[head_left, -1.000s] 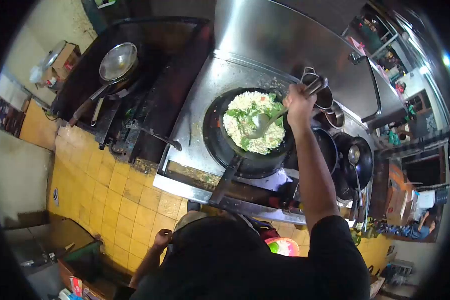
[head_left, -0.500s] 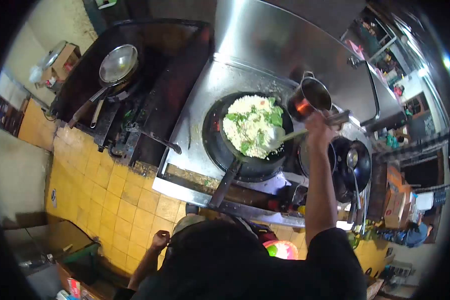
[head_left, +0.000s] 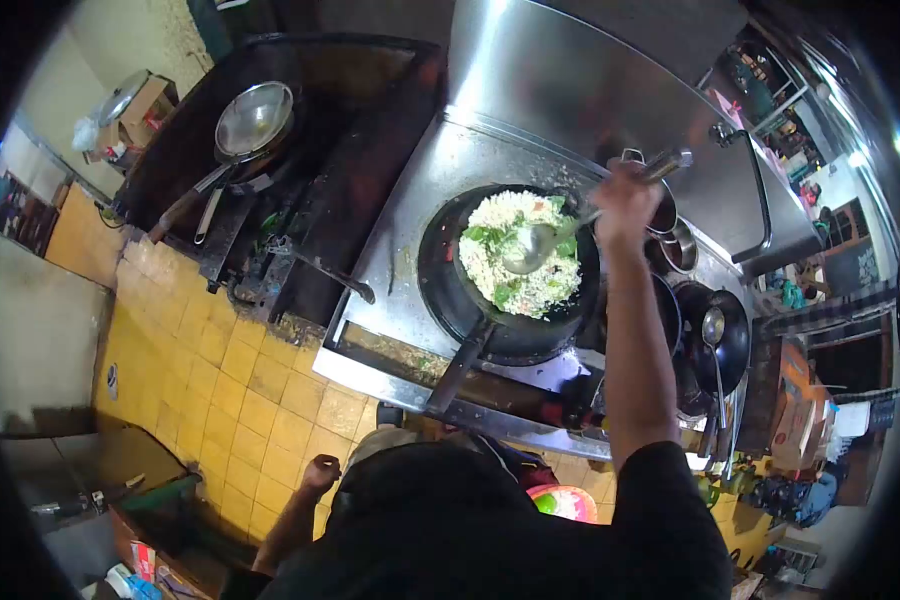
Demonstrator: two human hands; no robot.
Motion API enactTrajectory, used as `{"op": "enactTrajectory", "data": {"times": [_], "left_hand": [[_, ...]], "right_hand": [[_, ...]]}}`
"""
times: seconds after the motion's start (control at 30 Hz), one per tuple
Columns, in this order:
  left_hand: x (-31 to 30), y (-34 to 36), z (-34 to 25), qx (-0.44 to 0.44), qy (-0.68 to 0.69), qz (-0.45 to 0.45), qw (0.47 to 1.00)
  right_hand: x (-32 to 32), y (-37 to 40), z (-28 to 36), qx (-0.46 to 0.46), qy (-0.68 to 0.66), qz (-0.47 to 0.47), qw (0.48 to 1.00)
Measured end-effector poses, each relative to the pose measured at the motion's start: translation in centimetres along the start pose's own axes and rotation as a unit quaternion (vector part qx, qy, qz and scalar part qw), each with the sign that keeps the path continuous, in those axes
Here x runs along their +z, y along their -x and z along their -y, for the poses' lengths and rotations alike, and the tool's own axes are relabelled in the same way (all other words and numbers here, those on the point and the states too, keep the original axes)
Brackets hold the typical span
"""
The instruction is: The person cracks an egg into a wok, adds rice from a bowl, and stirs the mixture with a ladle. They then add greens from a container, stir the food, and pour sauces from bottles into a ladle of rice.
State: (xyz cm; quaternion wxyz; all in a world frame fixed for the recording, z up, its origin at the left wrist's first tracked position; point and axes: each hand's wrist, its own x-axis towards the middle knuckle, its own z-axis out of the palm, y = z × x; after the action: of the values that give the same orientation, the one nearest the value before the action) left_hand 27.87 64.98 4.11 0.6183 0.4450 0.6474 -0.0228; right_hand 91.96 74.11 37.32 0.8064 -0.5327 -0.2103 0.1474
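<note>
Ladle moved inward over rice, right hand gripping it, half-hiding a pot; left hand's hold unclear.

two ladles, one pan holding rice, one round strainer, one pink basin.

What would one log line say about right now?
right hand: gripping ladle | ladle: inside pan, at rice-like food with green leaves | pan: on stove | left hand: away from stove, nothing visibly held
</note>
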Motion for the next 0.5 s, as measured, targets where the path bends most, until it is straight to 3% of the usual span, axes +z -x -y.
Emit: {"op": "enactTrajectory", "data": {"times": [0.1,0.13,0.17,0.2,0.23,0.3,0.33,0.37,0.43,0.5], "left_hand": [[0.0,-0.2,1.8,0.006,0.070,-0.008,0.998],[-0.8,-1.8,5.3,0.165,0.061,0.054,0.983],[-0.7,-3.2,6.6,0.328,0.060,0.113,0.936],[0.6,-1.5,3.6,0.125,-0.032,0.006,0.992],[0.5,1.3,0.4,0.090,-0.078,0.008,0.993],[1.1,0.5,1.8,0.075,-0.079,-0.047,0.993],[1.4,0.1,2.7,0.074,-0.077,-0.046,0.993],[1.0,0.0,4.1,0.066,-0.020,-0.030,0.997],[1.0,-0.6,4.8,0.069,0.046,-0.015,0.996],[-0.2,-0.8,5.4,0.156,-0.112,0.000,0.981]], "right_hand": [[-0.2,-0.4,0.0,-0.049,-0.082,0.070,0.993],[0.3,0.5,-2.2,-0.014,-0.056,0.073,0.996],[1.1,0.6,-3.2,0.013,-0.033,0.084,0.996],[1.9,1.1,-1.8,-0.006,-0.021,0.082,0.996],[1.3,1.7,-0.2,-0.010,-0.021,0.083,0.996],[-0.2,2.4,1.9,-0.007,-0.104,0.033,0.994],[-1.0,3.3,-0.2,-0.039,0.000,0.029,0.999],[0.9,5.4,-0.5,0.038,0.006,-0.061,0.997],[-1.0,4.2,-1.1,0.025,-0.005,0.062,0.998],[-1.8,3.4,1.9,-0.008,0.044,0.034,0.998]]}}
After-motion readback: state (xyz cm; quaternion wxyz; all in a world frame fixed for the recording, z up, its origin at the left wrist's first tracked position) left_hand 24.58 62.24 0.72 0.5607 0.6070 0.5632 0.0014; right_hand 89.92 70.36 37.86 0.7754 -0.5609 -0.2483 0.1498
